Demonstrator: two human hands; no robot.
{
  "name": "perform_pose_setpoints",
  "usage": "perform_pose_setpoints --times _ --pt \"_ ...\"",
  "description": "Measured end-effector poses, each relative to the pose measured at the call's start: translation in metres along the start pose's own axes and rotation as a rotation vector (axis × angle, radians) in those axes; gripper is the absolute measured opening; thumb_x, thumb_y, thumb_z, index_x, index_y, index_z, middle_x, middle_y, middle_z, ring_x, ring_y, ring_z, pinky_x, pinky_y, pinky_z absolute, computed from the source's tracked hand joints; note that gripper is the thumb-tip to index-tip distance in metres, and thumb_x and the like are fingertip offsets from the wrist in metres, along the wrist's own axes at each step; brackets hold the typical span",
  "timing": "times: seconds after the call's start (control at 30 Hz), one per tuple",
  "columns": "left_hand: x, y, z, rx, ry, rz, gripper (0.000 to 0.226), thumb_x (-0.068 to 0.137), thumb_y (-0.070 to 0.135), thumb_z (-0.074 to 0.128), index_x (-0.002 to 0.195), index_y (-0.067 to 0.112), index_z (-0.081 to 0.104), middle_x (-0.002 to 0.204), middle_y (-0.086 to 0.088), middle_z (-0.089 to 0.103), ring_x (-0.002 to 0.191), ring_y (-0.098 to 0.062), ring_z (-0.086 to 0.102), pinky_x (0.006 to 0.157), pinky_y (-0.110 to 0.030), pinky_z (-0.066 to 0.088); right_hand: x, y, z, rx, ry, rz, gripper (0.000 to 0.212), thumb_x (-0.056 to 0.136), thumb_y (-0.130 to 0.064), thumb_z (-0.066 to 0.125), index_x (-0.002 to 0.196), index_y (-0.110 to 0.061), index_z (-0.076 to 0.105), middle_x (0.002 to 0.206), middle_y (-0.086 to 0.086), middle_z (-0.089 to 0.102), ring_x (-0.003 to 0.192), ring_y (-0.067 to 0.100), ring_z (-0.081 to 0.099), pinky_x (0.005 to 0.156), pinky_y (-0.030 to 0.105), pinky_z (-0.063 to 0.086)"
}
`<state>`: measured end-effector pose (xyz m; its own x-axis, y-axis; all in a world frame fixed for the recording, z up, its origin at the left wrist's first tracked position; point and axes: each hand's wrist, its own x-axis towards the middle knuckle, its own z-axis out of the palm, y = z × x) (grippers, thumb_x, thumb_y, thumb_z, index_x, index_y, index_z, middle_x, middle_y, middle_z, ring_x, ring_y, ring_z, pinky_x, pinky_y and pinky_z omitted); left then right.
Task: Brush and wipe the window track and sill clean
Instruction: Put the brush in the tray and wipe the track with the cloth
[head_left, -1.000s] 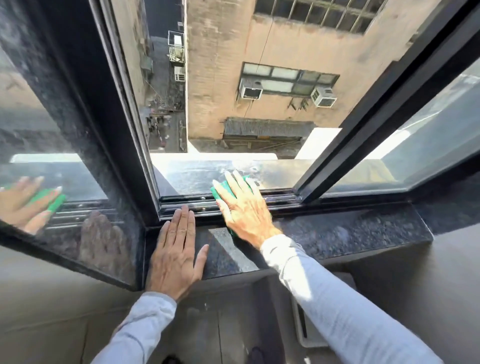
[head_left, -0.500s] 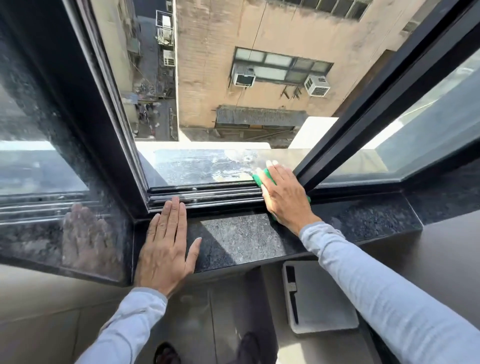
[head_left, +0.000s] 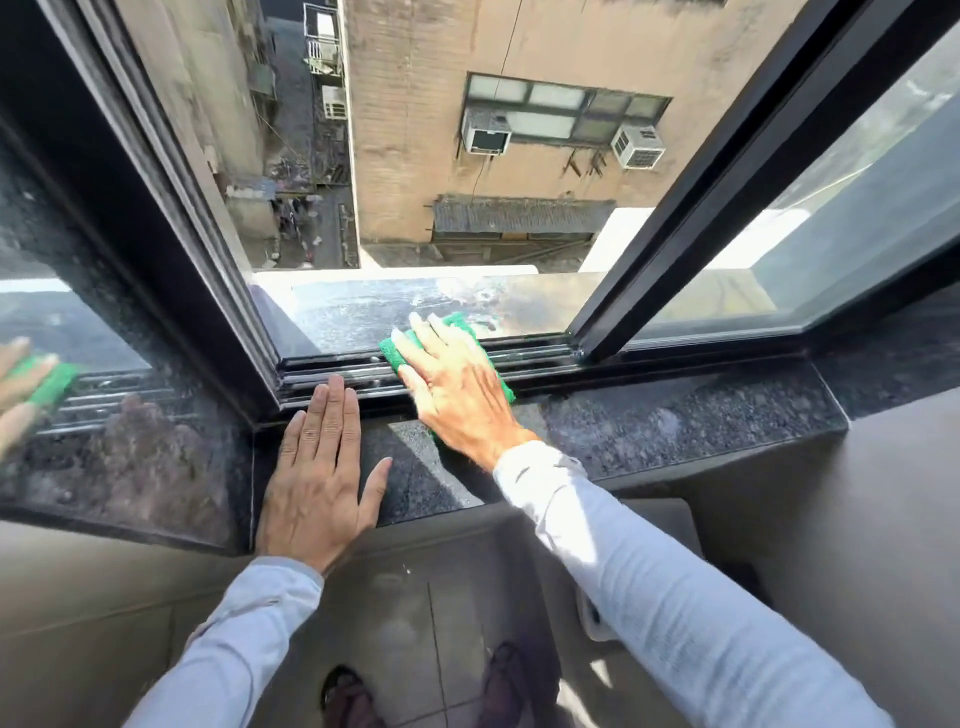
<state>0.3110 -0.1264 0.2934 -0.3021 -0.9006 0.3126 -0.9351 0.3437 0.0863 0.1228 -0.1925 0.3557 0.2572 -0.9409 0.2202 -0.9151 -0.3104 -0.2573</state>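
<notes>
— Where do we have the cloth?

— Our right hand (head_left: 457, 384) lies flat on the green cloth (head_left: 397, 353), fingers spread, pressing it down onto the window track (head_left: 535, 358) rather than closing a grip around it. The cloth sits across the rails, about midway between the left frame (head_left: 208, 249) and the sliding sash (head_left: 701, 208), and its near corner reaches the front edge of the track.

— And our other hand?

— Our left hand (head_left: 322, 478) rests palm down on the dark granite sill (head_left: 675, 426), fingers straight and together, holding nothing. Its fingertips reach the near rail.

— What lies beyond the track?

— The outer ledge (head_left: 363, 312), blotchy and glaring in the sun.
</notes>
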Motion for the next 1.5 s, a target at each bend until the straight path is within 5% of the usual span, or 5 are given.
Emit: perform_pose_setpoints --times 0.3,0.7,0.97,1.17,1.5 --pt "0.001 0.0 -0.006 -0.021 -0.048 -0.01 0.078 0.107 0.05 0.027 0.161 -0.006 0.025 0.172 -0.024 0.021 0.16 -0.036 0.024 0.129 -0.052 0.026 -0.041 0.078 -0.035 -0.343 0.078 0.186 0.039 0.093 -0.02 0.068 0.132 -0.023 0.062 0.141 0.003 0.063 0.115 0.033 0.059 0.084 0.048 0.053" --pt "0.005 0.034 -0.005 -0.104 -0.037 0.065 0.071 0.112 0.043 0.013 0.158 -0.008 0.031 0.168 -0.027 0.029 0.157 -0.037 0.029 0.132 -0.044 0.011 -0.116 0.016 0.007 -0.352 0.047 0.107 0.051 0.089 -0.036 0.06 0.139 -0.034 0.056 0.154 0.003 0.053 0.138 0.026 0.044 0.104 0.05 0.037" --pt "0.015 0.054 0.005 -0.039 -0.051 0.072 0.068 0.112 0.039 0.014 0.158 -0.009 0.031 0.168 -0.028 0.029 0.158 -0.041 0.029 0.13 -0.053 0.02 -0.173 0.193 -0.055 -0.493 0.198 0.607 0.039 0.097 -0.03 0.059 0.136 -0.028 0.061 0.146 0.012 0.057 0.135 0.034 0.051 0.112 0.052 0.033" --pt "0.017 0.062 0.007 -0.022 -0.048 0.057 0.068 0.111 0.037 0.013 0.159 -0.01 0.029 0.168 -0.029 0.028 0.158 -0.042 0.027 0.13 -0.055 0.02 -0.168 0.226 -0.056 -0.099 0.469 1.028 0.038 0.095 -0.028 0.049 0.123 -0.013 0.071 0.129 0.015 0.066 0.121 0.04 0.061 0.104 0.049 0.043" --pt "0.012 0.058 0.009 -0.039 -0.052 0.057 0.065 0.111 0.033 0.017 0.161 -0.008 0.024 0.171 -0.026 0.022 0.16 -0.038 0.022 0.132 -0.054 0.017 -0.143 0.037 -0.006 -0.002 0.139 0.281 0.04 0.096 -0.025 0.056 0.135 -0.026 0.065 0.148 0.001 0.059 0.142 0.022 0.05 0.121 0.043 0.034"
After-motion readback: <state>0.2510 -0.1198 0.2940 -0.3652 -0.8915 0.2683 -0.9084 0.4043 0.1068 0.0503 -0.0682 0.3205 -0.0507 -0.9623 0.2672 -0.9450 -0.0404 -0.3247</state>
